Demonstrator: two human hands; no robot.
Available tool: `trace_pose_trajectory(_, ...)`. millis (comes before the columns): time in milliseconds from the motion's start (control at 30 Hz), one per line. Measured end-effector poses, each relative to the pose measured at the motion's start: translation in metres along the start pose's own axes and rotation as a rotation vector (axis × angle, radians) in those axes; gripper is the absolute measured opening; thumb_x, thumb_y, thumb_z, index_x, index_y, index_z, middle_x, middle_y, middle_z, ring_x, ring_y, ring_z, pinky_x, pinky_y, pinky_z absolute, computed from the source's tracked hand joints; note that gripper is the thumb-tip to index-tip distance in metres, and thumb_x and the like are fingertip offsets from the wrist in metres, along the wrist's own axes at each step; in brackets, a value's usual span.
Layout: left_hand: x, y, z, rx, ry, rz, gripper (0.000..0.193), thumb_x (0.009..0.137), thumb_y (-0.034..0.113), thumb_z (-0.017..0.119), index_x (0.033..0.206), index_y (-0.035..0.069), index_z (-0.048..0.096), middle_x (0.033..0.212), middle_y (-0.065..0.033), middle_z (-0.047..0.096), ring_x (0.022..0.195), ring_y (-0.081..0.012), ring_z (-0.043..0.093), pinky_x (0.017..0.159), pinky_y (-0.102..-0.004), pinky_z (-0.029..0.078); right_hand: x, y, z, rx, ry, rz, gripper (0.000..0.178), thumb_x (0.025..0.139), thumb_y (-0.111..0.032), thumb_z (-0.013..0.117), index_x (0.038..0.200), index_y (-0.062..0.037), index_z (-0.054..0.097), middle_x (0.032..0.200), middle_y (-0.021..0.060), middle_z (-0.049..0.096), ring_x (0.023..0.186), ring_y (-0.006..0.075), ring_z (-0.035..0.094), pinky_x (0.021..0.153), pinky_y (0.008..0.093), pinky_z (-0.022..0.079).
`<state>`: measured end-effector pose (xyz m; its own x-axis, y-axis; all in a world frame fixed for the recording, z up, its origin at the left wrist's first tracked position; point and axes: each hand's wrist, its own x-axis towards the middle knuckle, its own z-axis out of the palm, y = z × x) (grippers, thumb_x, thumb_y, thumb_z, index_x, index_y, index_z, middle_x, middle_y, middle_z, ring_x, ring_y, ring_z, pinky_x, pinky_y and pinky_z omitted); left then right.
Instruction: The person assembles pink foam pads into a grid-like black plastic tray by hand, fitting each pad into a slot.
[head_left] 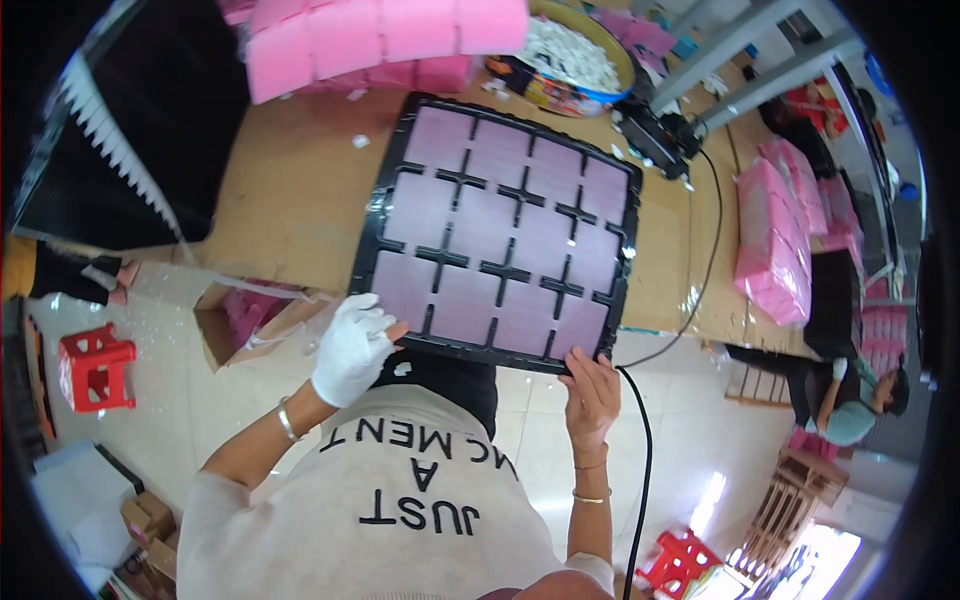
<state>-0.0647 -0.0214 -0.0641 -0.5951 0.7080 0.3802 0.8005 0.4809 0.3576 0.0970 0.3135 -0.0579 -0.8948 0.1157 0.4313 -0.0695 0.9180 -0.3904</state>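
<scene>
A black plastic tray (470, 352) with a grid of several compartments lies tilted in front of me on the table. Each compartment shows a flat pale pink foam pad (482, 222), framed by black cross-shaped dividers. My left hand (350, 350), in a white glove with a bare fingertip showing, is closed on the tray's near left corner. At the near right corner, my bare right hand (593, 395) grips the rim, fingertips on top and thumb out of sight.
Stacked pink foam blocks (390, 45) stand behind the tray, beside a round tub (570, 60) of small white pieces. A black device (655, 135) with a cable sits at right, near wrapped pink bundles (775, 245). An open carton (250, 325) and red stool (97, 368) are at left. Another person (850, 410) is at right.
</scene>
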Motion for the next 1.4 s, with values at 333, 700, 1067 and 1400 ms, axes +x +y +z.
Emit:
trace_pose_trajectory(333,0.039,0.003,-0.006,-0.066,0.268,-0.448,0.100,0.075,0.020,0.085,0.157,0.004,0.030,0.155,-0.0262,0.038,0.147,-0.0442,0.032,0.119,-0.0488,0.030,0.027,0.002,0.014,0.085,0.235,0.396,0.057,0.104,-0.022,0.059,0.149,0.0080,0.044,0.146,0.0267,0.055,0.139,0.0418,0.049,0.115,0.0417,0.038)
trace_pose_trajectory(700,0.028,-0.039,-0.007,-0.596,-0.043,-0.492,0.107,0.077,-0.006,0.069,0.165,0.007,0.009,0.170,-0.0222,0.011,0.159,-0.0329,0.009,0.127,-0.0380,0.010,0.019,0.032,0.024,0.391,0.114,0.456,0.060,0.102,-0.011,0.057,0.154,0.0081,0.035,0.155,0.0265,0.045,0.143,0.0335,0.046,0.118,0.0373,0.033)
trace_pose_trajectory(1067,0.050,0.048,-0.018,0.192,-0.256,0.079,0.096,0.064,0.042,0.090,0.147,0.013,0.052,0.155,-0.0203,0.044,0.146,-0.0414,0.037,0.119,-0.0590,0.022,0.041,0.014,-0.026,0.412,0.047,0.517,0.063,0.090,-0.006,0.061,0.148,0.0095,0.042,0.146,0.0271,0.053,0.136,0.0367,0.051,0.117,0.0404,0.037)
trace_pose_trajectory(1400,0.082,0.060,-0.001,0.040,-0.295,0.336,0.104,0.067,0.062,0.080,0.152,0.012,0.047,0.158,-0.0164,0.044,0.150,-0.0391,0.034,0.119,-0.0622,0.020,0.047,0.007,-0.005,0.202,0.179,0.439,0.063,0.084,-0.016,0.079,0.138,0.0032,0.051,0.144,0.0261,0.053,0.136,0.0413,0.050,0.113,0.0444,0.040)
